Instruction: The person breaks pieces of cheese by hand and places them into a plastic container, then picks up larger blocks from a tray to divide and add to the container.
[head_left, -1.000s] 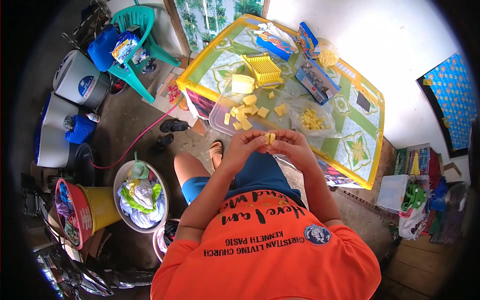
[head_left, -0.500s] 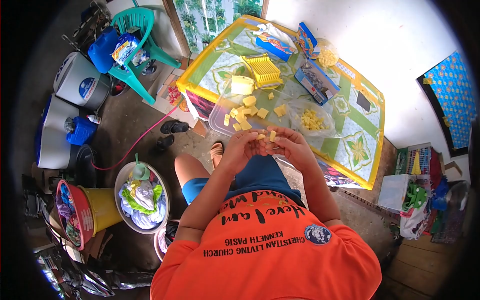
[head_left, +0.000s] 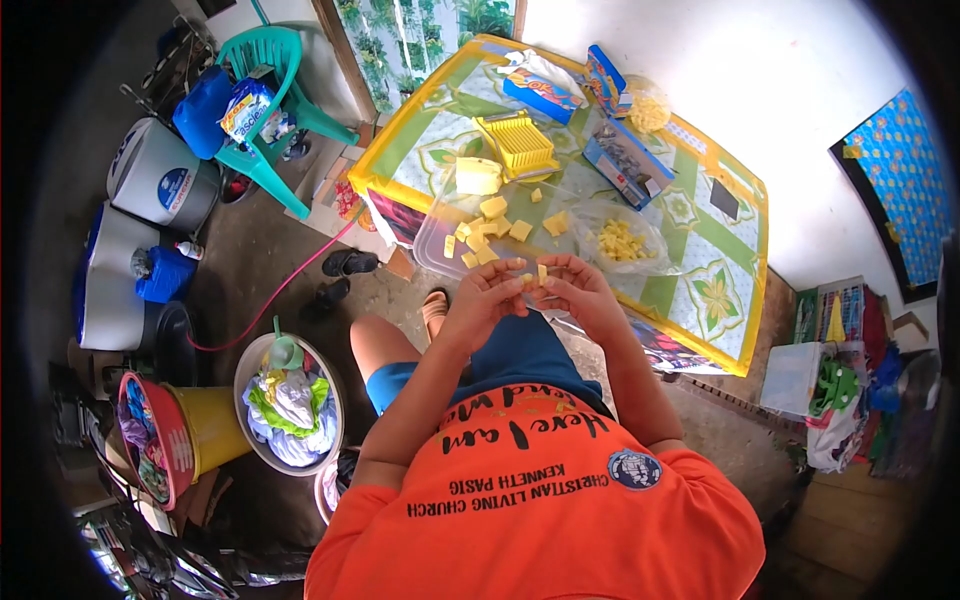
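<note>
My left hand [head_left: 488, 302] and my right hand [head_left: 580, 296] meet over my lap at the table's near edge, fingertips almost together. Thumb and fingers of the left pinch a small yellow chunk [head_left: 527, 279]. A thin yellow stick [head_left: 542, 273] stands between the fingertips of the right. Just beyond, a clear plastic tray [head_left: 432, 250] carries several loose yellow chunks [head_left: 493, 207] and a larger pale-yellow block [head_left: 479, 176]. To the right of it, a clear plastic bag [head_left: 652, 240] holds small yellow pieces [head_left: 620, 240].
A yellow slotted slicer [head_left: 518, 146] sits behind the tray. Blue boxes [head_left: 628, 163] and a tub of yellow pieces [head_left: 649, 110] stand farther back on the patterned tablecloth [head_left: 715, 290]. On the floor at left are a laundry basin [head_left: 330, 440], buckets [head_left: 205, 430] and a green chair [head_left: 275, 165].
Both hands stay together near the tray, with small finger movements around the yellow pieces. The view has shifted slightly; the things on the table look unmoved.
</note>
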